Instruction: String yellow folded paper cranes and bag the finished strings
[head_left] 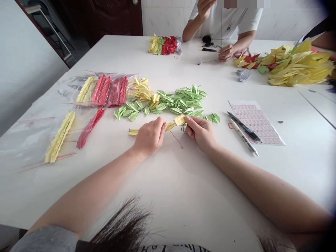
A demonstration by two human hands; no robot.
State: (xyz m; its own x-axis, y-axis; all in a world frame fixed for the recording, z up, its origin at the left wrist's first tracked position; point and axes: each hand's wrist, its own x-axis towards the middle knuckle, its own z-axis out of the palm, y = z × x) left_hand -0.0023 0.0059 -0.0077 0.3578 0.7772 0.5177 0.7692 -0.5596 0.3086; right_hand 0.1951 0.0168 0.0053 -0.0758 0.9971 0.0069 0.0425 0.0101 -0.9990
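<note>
My left hand is closed around a yellow folded-paper strip, whose end sticks out to the left of the fist. Between finger and thumb, my right hand pinches a flat yellow paper piece joined to the same strip. A thin wire hook lies on the table just below and between my hands, with a dark thread loop by my right fingers. Right behind my hands spreads a pile of green folded-paper pieces, with yellow folded pieces at its left.
Plastic bags with red paper strips lie left, near a loose yellow strip and red strip. On the right are a sticker sheet, a black pen and a white pen. Another person works opposite.
</note>
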